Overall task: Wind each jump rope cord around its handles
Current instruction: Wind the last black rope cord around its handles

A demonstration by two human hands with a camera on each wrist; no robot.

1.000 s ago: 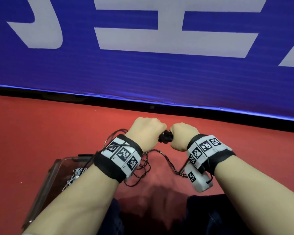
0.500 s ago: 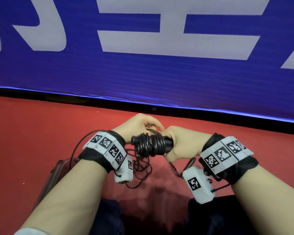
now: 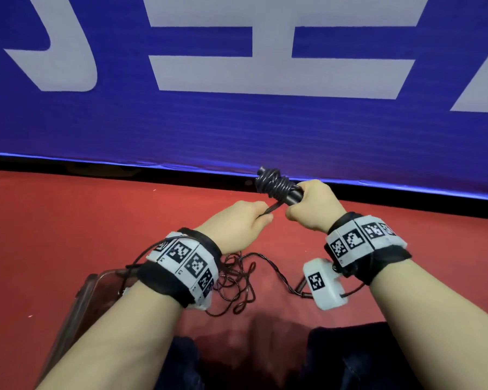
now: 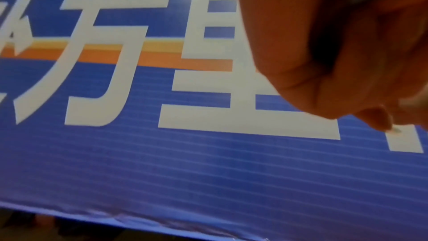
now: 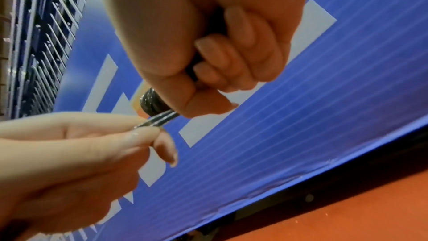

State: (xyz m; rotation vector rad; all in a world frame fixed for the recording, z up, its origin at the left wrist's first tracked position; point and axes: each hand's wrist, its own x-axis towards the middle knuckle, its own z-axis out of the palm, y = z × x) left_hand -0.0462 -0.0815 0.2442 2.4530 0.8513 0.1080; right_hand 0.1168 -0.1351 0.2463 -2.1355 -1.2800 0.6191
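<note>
Black handles point(image 3: 289, 192) tilted, cord point(image 3: 273, 184) coiled around; apparently doubled strand taut.

handles point(image 3: 292, 196): black, glossy
cord point(image 3: 272, 184): dark, almost black, with small light glints on the coils
loose cord point(image 3: 237, 280): dark with a reddish tone, thin loops on the red floor
floor point(image 3: 68, 220): red, plain, no pattern
banner point(image 3: 237, 130): blue with fine horizontal lighter lines, large white characters; the left wrist view shows an orange and yellow stripe across it
wrist bands point(image 3: 364, 240): black strap, white blocks with black-and-white square code patterns
box point(image 3: 90, 294): transparent, dark-tinted
trousers point(image 3: 350, 361): dark navy
</note>
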